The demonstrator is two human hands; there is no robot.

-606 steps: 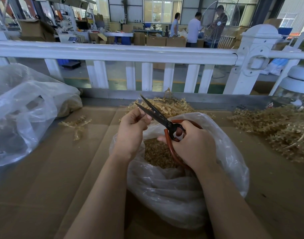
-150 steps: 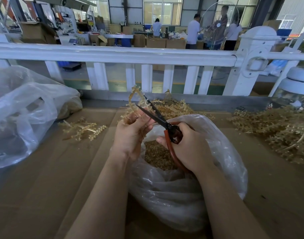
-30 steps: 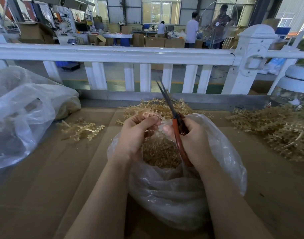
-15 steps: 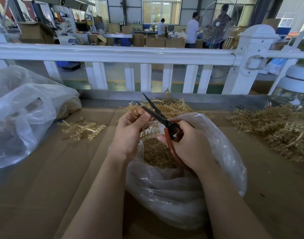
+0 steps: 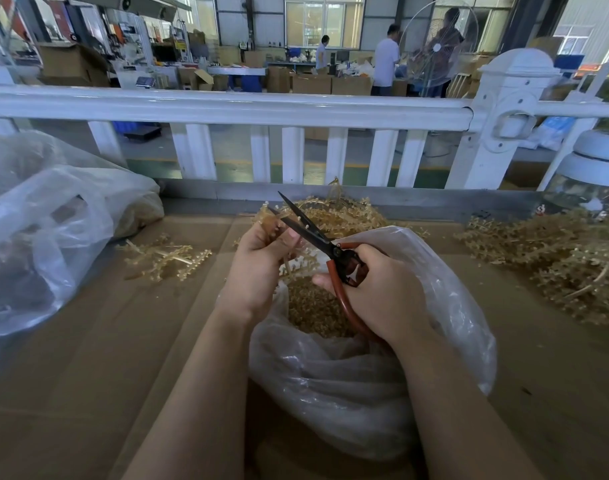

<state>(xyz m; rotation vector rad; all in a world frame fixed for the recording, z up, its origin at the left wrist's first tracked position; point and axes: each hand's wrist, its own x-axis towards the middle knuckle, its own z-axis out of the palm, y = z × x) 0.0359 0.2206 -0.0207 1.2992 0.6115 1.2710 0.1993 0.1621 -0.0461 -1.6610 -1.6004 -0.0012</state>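
My right hand (image 5: 382,299) grips red-handled scissors (image 5: 330,252) with black blades spread open, pointing up and left. My left hand (image 5: 261,265) pinches a tan plastic sprig (image 5: 298,263) whose stem sits between the blades. Both hands hover over a clear plastic bag (image 5: 382,375) that stands open on the cardboard-covered table (image 5: 88,375). Small tan cut pieces (image 5: 313,310) fill the bag's inside.
A pile of tan sprigs (image 5: 334,216) lies behind the bag, another heap (image 5: 555,258) at the right, and a few trimmed stems (image 5: 164,256) at the left. A large clear bag (image 5: 43,230) fills the left side. A white railing (image 5: 261,109) borders the table; people work far behind.
Over the last second the scissors swung from upright to pointing up-left and their blades spread. My left hand lifted the sprig to the blades. The bag has not moved.
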